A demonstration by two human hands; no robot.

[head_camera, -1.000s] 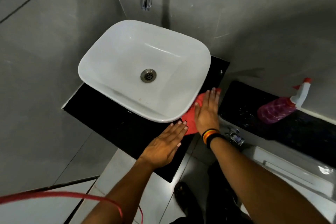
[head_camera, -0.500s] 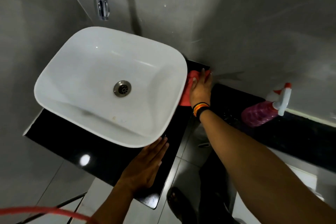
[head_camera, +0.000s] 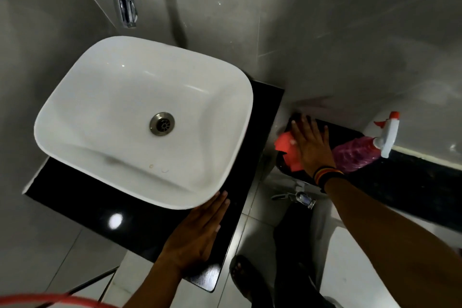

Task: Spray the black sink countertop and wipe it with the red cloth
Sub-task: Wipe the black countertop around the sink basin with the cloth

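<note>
A white basin point(head_camera: 120, 117) stands on the black sink countertop point(head_camera: 140, 227). My left hand point(head_camera: 197, 235) lies flat, fingers together, on the countertop's front right part, just below the basin rim. My right hand point(head_camera: 312, 147) presses the red cloth point(head_camera: 287, 147) flat on the left end of a lower black ledge point(head_camera: 405, 182) to the right of the sink counter. The pink spray bottle point(head_camera: 357, 155) with a white and red trigger lies on that ledge, right beside my right hand.
A chrome tap point(head_camera: 125, 5) juts from the grey tiled wall above the basin. A small chrome valve point(head_camera: 297, 197) sits under the ledge. My sandalled foot point(head_camera: 247, 280) rests on the pale floor tiles. A red cord point(head_camera: 50, 299) crosses the bottom left.
My right hand has carried the red cloth off the sink countertop's back right corner, across the gap, onto the lower ledge by the spray bottle. My left hand stays flat on the countertop.
</note>
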